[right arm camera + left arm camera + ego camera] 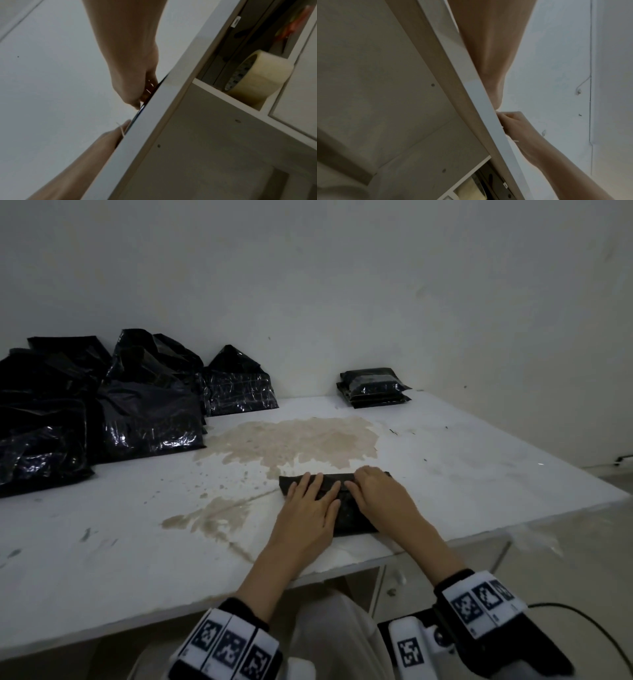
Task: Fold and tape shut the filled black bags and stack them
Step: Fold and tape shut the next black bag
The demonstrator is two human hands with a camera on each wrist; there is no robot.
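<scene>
A folded black bag lies at the near edge of the white table. My left hand presses flat on the bag's left half, fingers straight and pointing away from me. My right hand lies on the right half, its fingers reaching left along the top fold. In the right wrist view only a thin dark edge of the bag shows above the table edge, between the right hand and the left hand. A stack of folded black bags stands at the back right.
A loose pile of filled black bags covers the back left of the table. A brown stain spreads across the middle. A roll of clear tape sits on a shelf under the table, to my right. A wall closes off the back.
</scene>
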